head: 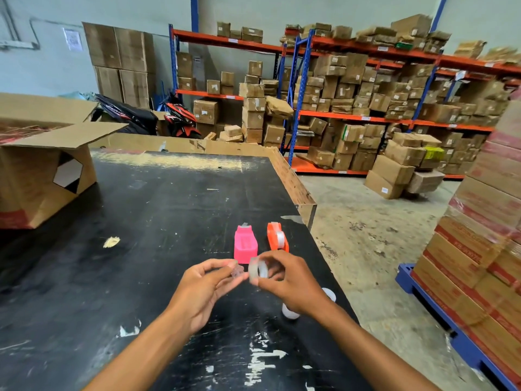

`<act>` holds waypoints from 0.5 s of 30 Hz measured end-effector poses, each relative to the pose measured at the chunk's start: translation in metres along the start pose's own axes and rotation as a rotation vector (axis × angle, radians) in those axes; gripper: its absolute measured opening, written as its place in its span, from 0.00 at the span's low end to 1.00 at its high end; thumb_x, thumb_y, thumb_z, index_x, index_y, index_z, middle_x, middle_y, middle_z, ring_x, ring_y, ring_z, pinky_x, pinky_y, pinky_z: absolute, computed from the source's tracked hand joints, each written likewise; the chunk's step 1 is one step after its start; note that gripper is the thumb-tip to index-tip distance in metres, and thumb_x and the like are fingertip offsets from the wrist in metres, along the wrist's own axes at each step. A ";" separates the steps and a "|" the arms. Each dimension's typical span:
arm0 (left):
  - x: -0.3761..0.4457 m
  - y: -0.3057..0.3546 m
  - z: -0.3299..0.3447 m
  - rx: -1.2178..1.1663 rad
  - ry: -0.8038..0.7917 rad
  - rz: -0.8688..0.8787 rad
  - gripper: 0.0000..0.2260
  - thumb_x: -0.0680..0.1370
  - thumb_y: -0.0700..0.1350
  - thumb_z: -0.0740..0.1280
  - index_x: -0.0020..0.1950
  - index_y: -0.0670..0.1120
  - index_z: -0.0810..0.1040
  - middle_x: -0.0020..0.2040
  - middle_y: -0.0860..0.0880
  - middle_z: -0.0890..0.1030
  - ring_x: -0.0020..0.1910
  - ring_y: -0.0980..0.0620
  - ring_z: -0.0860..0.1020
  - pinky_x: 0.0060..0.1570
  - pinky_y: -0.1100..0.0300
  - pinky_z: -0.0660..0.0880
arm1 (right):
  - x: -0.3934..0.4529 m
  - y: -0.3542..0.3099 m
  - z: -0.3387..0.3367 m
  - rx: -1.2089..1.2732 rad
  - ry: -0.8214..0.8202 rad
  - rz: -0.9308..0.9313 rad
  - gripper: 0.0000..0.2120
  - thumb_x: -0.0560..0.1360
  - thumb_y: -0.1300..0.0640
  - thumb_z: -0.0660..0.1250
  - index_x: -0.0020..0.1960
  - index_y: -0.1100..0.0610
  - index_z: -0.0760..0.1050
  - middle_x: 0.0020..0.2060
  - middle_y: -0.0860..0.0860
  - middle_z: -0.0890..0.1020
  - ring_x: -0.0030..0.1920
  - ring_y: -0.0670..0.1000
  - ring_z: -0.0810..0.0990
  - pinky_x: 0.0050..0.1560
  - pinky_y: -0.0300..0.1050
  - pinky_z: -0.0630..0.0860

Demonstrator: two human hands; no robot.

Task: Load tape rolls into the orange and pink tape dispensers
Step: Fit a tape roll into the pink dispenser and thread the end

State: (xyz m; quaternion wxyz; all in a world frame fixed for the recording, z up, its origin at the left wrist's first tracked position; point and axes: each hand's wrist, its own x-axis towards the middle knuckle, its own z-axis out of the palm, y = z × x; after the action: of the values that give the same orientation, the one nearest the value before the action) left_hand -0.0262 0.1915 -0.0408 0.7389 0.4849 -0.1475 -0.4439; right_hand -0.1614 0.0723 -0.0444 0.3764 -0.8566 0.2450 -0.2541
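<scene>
At the far left of the black table (141,221) an opened cardboard box (42,176) sits with its flaps up, and a torn scrap of paper (111,242) lies on the scuffed, paint-chipped top. Nearer the middle, the person's left hand (203,286) is raised above the table, thumb and fingers pinched on a small crumpled bit of clear wrapper (237,271). Just beside it the right hand (287,280) grips a clear tape roll (258,270) between fingertips and thumb, the roll turned on edge, glossy and see-through. Behind the hands stand the pink tape dispenser (245,245), its cradle empty, and to its right the orange tape dispenser (277,237), with a clear roll showing inside. Two more white-cored rolls (290,311) lie under the right wrist. Beyond the table edge, blue-and-orange racks (366,117) are crammed with cartons, and wrapped boxes are stacked on a blue pallet (451,320).
</scene>
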 end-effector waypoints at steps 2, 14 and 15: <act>0.002 0.003 0.003 0.009 0.009 0.027 0.03 0.74 0.34 0.67 0.47 0.36 0.80 0.45 0.37 0.85 0.41 0.47 0.86 0.39 0.63 0.82 | 0.000 -0.008 -0.005 0.076 0.080 -0.015 0.14 0.67 0.59 0.75 0.52 0.56 0.79 0.41 0.43 0.79 0.39 0.41 0.78 0.42 0.36 0.78; 0.006 0.001 0.031 -0.035 0.032 0.177 0.02 0.73 0.32 0.68 0.40 0.36 0.77 0.36 0.43 0.86 0.36 0.51 0.85 0.41 0.62 0.83 | 0.007 -0.019 -0.016 0.159 0.123 -0.178 0.14 0.68 0.56 0.76 0.53 0.56 0.80 0.46 0.49 0.82 0.44 0.47 0.82 0.46 0.38 0.81; 0.006 0.001 0.034 -0.027 0.033 0.196 0.04 0.73 0.31 0.67 0.38 0.36 0.76 0.35 0.43 0.86 0.35 0.52 0.85 0.42 0.62 0.83 | 0.008 -0.019 -0.017 0.156 0.126 -0.196 0.15 0.68 0.56 0.75 0.53 0.57 0.80 0.47 0.50 0.82 0.44 0.47 0.82 0.46 0.38 0.81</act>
State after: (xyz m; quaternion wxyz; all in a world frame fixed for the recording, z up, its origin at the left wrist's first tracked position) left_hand -0.0446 0.1670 -0.0250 0.7876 0.4653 -0.1761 -0.3637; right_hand -0.1614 0.0703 -0.0176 0.3990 -0.8268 0.1629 -0.3614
